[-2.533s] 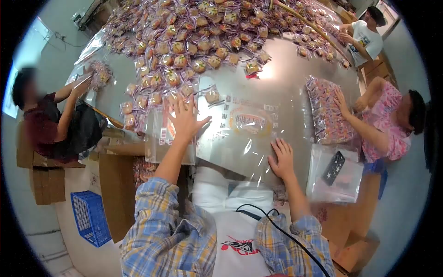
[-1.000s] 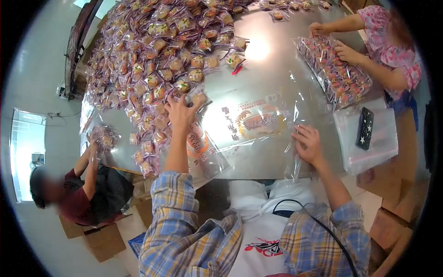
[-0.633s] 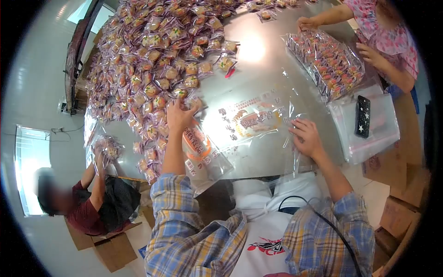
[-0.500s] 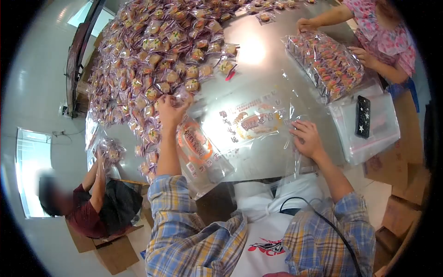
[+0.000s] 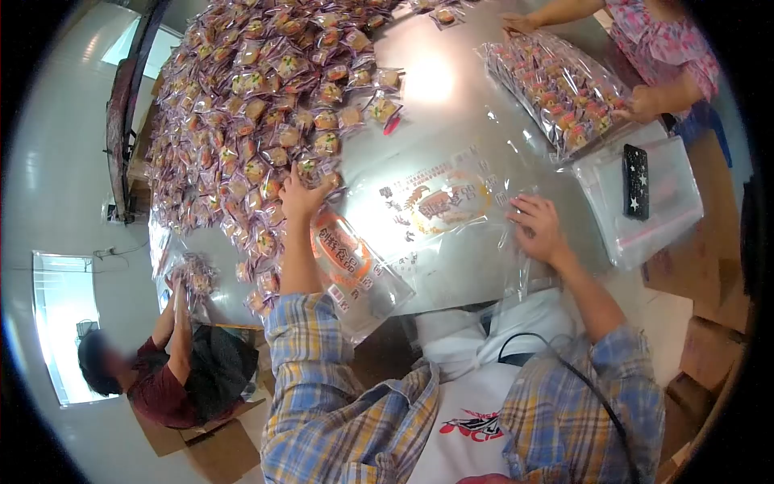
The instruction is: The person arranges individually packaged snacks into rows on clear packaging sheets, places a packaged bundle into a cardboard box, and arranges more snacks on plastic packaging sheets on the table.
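Note:
My left hand [image 5: 305, 196] is at the near edge of a heap of small wrapped pastries [image 5: 266, 105], thumb and forefinger spread apart beside the packets. Its fingertips touch the pile or lie just over it. A clear printed plastic bag [image 5: 447, 203] lies flat on the metal table in front of me. At that bag's right edge, my right hand [image 5: 534, 228] has its fingers bent and pinching the film. Under my left forearm is another printed bag [image 5: 345, 250], orange-marked, hanging partly over the table edge.
A person in a pink floral top [image 5: 661, 48] handles a large bag filled with wrapped pastries [image 5: 556, 93]. Clear bags [image 5: 657, 194] with a black star-patterned object [image 5: 635, 181] lie at right. Another person [image 5: 173, 379] holds a bag at left. Cardboard boxes [image 5: 709, 355] stand right.
My left hand has spread its fingers and shifted slightly at the pile's edge. My right hand stays at the bag's edge. The person at right has moved a hand along the filled bag.

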`<act>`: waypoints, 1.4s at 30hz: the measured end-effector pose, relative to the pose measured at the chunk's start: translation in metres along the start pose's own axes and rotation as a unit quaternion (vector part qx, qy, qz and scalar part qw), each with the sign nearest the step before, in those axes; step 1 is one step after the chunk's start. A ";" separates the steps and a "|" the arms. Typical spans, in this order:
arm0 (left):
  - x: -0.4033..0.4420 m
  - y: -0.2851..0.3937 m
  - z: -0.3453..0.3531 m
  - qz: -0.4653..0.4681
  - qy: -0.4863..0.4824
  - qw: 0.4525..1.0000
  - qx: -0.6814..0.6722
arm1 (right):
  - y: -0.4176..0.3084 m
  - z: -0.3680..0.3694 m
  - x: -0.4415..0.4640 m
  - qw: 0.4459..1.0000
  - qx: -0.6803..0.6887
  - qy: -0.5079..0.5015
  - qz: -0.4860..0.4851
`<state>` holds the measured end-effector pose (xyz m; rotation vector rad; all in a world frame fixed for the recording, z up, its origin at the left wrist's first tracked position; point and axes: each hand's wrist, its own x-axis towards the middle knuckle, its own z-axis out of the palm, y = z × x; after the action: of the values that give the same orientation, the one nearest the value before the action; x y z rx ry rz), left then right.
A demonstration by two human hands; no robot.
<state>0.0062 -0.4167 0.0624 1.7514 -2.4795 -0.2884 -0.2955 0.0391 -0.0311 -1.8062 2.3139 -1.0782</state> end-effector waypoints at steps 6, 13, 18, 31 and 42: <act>-0.024 0.018 0.001 0.029 0.039 0.997 0.065 | -0.005 -0.008 0.004 1.000 0.004 -0.014 0.009; -0.028 0.000 0.024 0.111 0.151 0.980 0.060 | -0.004 -0.006 0.002 1.000 0.007 0.002 0.012; -0.031 0.006 0.011 0.091 0.108 0.989 0.043 | -0.006 -0.008 0.004 1.000 0.008 -0.003 0.024; 0.005 -0.025 -0.008 -0.007 -0.036 0.999 -0.014 | 0.002 -0.005 0.009 0.992 0.001 -0.089 0.085; 0.003 -0.033 0.006 -0.005 -0.101 0.994 -0.044 | -0.008 -0.012 0.006 1.000 0.016 -0.019 0.017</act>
<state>0.0348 -0.4294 0.0496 1.7819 -2.5470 -0.5927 -0.2957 0.0389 -0.0153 -1.7548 2.2828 -1.0604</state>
